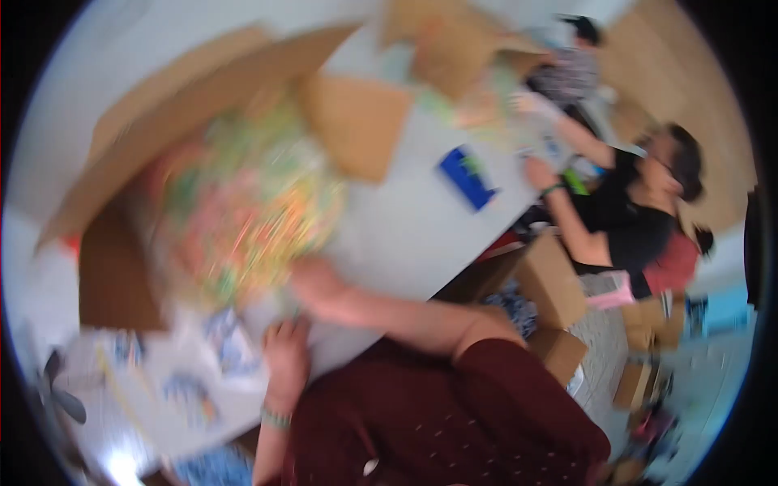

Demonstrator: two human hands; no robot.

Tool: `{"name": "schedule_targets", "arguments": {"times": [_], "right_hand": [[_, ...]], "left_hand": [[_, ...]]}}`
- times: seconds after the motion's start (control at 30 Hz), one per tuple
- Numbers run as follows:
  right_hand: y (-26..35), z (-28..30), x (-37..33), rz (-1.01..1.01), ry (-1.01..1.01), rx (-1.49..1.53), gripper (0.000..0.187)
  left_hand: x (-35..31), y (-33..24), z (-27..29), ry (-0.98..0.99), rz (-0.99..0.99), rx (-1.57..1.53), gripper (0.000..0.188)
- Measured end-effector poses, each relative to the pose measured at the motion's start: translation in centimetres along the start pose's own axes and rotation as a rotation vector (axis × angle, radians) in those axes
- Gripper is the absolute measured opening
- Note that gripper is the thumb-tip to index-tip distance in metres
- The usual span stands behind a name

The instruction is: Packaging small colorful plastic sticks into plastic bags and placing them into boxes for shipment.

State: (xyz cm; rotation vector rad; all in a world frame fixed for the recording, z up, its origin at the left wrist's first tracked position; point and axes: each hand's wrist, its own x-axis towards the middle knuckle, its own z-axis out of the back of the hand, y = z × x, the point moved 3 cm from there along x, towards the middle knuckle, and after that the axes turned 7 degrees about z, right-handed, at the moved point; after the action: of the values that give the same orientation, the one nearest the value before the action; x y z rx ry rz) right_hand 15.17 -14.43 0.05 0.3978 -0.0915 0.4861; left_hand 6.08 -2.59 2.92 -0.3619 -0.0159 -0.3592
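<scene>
A large heap of small, multicoloured items (251, 211), in pink, green, yellow and orange, spills from an open cardboard box (121, 267) on the white table. Motion blur hides what kind they are. My right hand (320, 287) reaches to the near edge of the heap, its fingers too smeared to read. Close to the table's near edge, my left hand (288, 352) has its fingers curled in; what they hold, if anything, does not show. Just left of it lies a blue-and-white packet (231, 340).
More blue-and-white packets (190, 397) lie on the table (405, 235) at left. A blue box (468, 178) sits right of the heap. Co-workers (624, 202) work along the right side beside another carton (450, 57). An open carton (547, 283) stands below the table edge.
</scene>
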Motion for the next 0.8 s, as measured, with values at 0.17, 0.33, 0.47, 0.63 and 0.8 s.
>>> {"name": "schedule_targets", "arguments": {"times": [0.17, 0.33, 0.47, 0.63, 0.8], "right_hand": [[-1.4, 2.8, -0.9, -0.012, -0.005, 0.016, 0.013], [-2.5, 4.1, -1.4, -0.084, 0.064, 0.103, 0.011], [-3.4, 4.6, -1.5, -0.143, 0.061, 0.271, 0.012], [0.2, 5.3, -1.3, 0.102, 0.223, 0.347, 0.012], [1.4, 2.5, -1.4, 0.431, 0.347, 0.131, 0.013]], "left_hand": [[0.4, -0.5, 0.3, -0.064, 0.032, -0.028, 0.032], [-0.5, -0.2, 0.2, -0.085, 0.043, -0.01, 0.036], [-0.8, -0.1, 0.4, -0.126, 0.028, 0.002, 0.033], [-1.6, 0.6, 0.4, -0.163, 0.03, -0.08, 0.023], [-1.8, 0.6, 0.4, -0.173, 0.01, -0.089, 0.019]]}}
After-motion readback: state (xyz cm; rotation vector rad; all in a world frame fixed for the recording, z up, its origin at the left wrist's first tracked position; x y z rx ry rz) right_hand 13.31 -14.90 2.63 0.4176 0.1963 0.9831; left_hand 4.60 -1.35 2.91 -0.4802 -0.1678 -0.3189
